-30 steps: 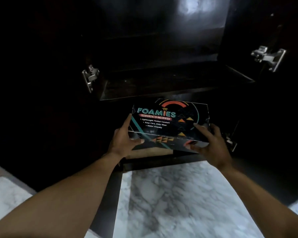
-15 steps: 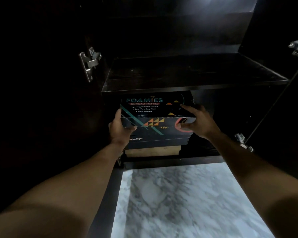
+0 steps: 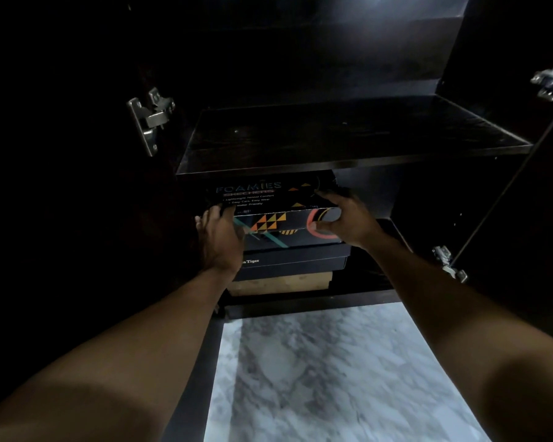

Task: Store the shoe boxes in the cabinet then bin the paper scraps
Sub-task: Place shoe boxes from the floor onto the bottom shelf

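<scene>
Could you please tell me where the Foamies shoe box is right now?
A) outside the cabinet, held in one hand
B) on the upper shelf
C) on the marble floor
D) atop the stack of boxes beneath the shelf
D: the Foamies box, gripped by the left hand and the right hand, sits below the shelf on top of the black box, which lies on a tan box.

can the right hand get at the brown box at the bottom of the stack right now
Probably only its front face: the brown box lies under the black box and the patterned box, and the right hand is busy gripping the patterned one.
</scene>
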